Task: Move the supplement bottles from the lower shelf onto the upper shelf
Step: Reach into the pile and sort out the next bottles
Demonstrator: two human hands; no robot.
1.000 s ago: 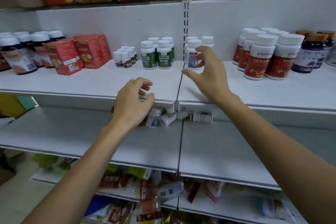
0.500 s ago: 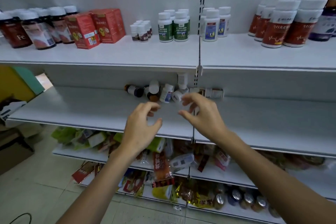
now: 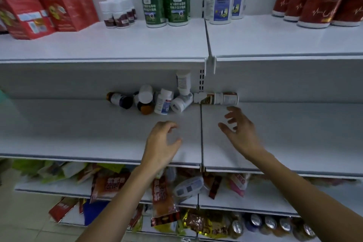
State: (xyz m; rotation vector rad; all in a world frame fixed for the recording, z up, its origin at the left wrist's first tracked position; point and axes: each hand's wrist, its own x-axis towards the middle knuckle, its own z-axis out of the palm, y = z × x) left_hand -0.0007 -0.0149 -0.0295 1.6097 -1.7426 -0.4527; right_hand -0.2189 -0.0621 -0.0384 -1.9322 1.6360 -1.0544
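Hovering over lower shelf (image 3: 78, 124) — left hand (image 3: 161, 143) loosely curled, right hand (image 3: 240, 133) spread. Behind, jumbled supplement bottles (image 3: 164, 102), mostly toppled — one seemingly upright.

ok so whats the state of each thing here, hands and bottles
left hand, open, fingers loosely curled, holding nothing
right hand, open, fingers spread, holding nothing
dark bottle, lying on its side on the lower shelf
blue-label white bottle, leaning among the others
brown-label bottles, lying on their sides end to end
green-label bottles, upright on the upper shelf
red-label bottles, upright on the upper shelf
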